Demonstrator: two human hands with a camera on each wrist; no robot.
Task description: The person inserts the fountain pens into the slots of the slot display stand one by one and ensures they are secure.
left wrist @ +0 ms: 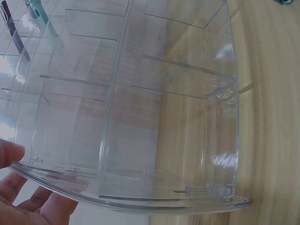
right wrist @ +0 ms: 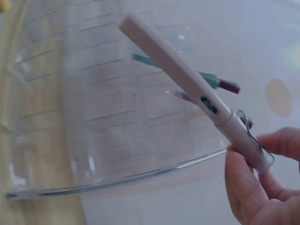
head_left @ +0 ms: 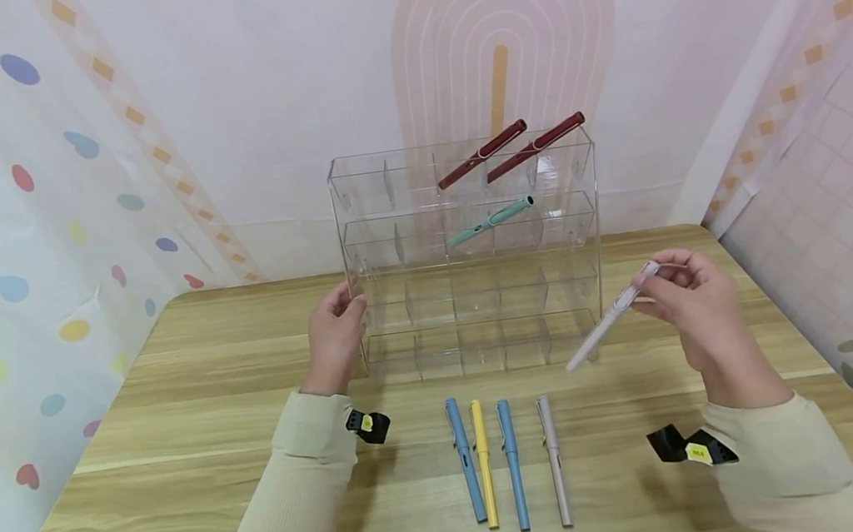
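Pastel sheets printed with hearts and arches hang behind and beside my wooden table (head_left: 223,449). Near its back edge, about midway along, stands a clear rack (head_left: 471,254) of small compartments. Two dark red pens (head_left: 511,151) lean out of its top row toward the right, and a mint green pen (head_left: 491,221) slants in the row below.

My left hand (head_left: 336,336) rests against the rack's left side wall, fingers relaxed with the thumb and fingertips touching the clear edge; from the left wrist view my fingers (left wrist: 28,201) lie loose along the rim.

My right hand (head_left: 692,299) is raised over the table just off the rack's right side, thumb and fingertips pinching the capped end of a pale pink pen (head_left: 611,317), whose other end points down and left toward the rack's lower right corner.

By the table's front edge four pens lie side by side: blue (head_left: 465,459), yellow (head_left: 483,462), blue (head_left: 513,464), and pale grey-pink (head_left: 555,460).
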